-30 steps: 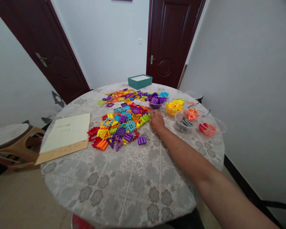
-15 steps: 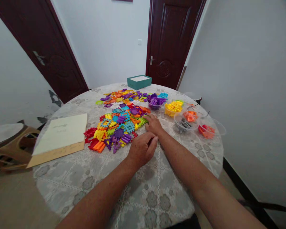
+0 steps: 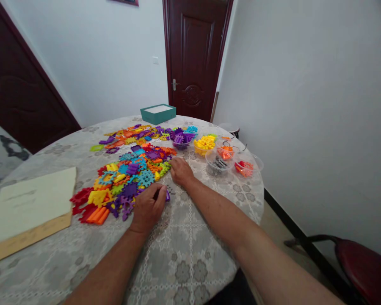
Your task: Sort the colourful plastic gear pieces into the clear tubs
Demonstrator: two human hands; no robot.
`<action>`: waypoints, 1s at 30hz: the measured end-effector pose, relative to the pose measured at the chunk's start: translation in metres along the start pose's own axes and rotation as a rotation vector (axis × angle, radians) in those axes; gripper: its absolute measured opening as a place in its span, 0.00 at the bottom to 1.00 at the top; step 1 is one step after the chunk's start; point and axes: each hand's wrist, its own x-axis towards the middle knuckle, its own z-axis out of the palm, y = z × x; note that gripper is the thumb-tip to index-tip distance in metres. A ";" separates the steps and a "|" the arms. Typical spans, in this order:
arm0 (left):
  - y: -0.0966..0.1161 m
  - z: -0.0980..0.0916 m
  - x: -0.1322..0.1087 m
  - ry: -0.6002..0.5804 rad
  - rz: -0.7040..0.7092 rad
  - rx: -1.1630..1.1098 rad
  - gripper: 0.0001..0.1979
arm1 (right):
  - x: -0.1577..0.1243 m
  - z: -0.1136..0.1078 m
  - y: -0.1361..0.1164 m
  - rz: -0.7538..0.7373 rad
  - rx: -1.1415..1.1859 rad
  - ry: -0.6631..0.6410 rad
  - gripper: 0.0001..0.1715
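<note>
While the right hand point(image 3: 180, 170) rests at the edge of the pile of plastic pieces point(image 3: 127, 178), its grip hidden, the left hand point(image 3: 147, 207) pinches a purple piece point(image 3: 167, 195) on the table point(image 3: 190, 254) just beside the pile, seemingly mid pick-up, needing a steady lift.

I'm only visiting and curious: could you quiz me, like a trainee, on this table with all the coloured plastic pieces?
1. True or false: the left hand touches a purple piece.
2. Where is the teal box? A: at the far edge of the table. B: on the red chair. C: under the left hand.
3. Fill in: the clear bowl nearest the teal box holds ____ pieces.

Key: 1 true; 2 A; 3 purple.
</note>
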 end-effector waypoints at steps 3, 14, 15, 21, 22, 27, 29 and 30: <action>-0.001 0.001 -0.001 -0.006 -0.032 -0.001 0.12 | -0.004 -0.002 -0.001 0.021 0.077 0.032 0.18; -0.007 0.003 0.001 -0.010 -0.183 -0.070 0.14 | -0.037 -0.028 0.001 0.619 1.083 0.207 0.16; -0.007 0.004 0.001 -0.017 -0.207 -0.080 0.16 | -0.039 -0.030 0.000 0.633 1.161 0.195 0.18; 0.001 0.003 0.004 -0.139 -0.423 -0.279 0.27 | -0.047 -0.041 -0.014 0.557 1.411 -0.126 0.23; 0.002 0.001 0.005 -0.157 -0.448 -0.295 0.27 | -0.048 -0.044 -0.016 0.526 1.411 -0.196 0.24; 0.004 -0.002 0.007 -0.196 -0.454 -0.259 0.20 | -0.055 -0.056 -0.028 0.381 1.362 -0.442 0.24; 0.003 -0.002 0.006 -0.201 -0.425 -0.247 0.17 | -0.057 -0.060 -0.030 0.354 1.370 -0.481 0.25; 0.003 -0.002 0.005 -0.196 -0.412 -0.244 0.17 | -0.058 -0.061 -0.030 0.348 1.381 -0.490 0.26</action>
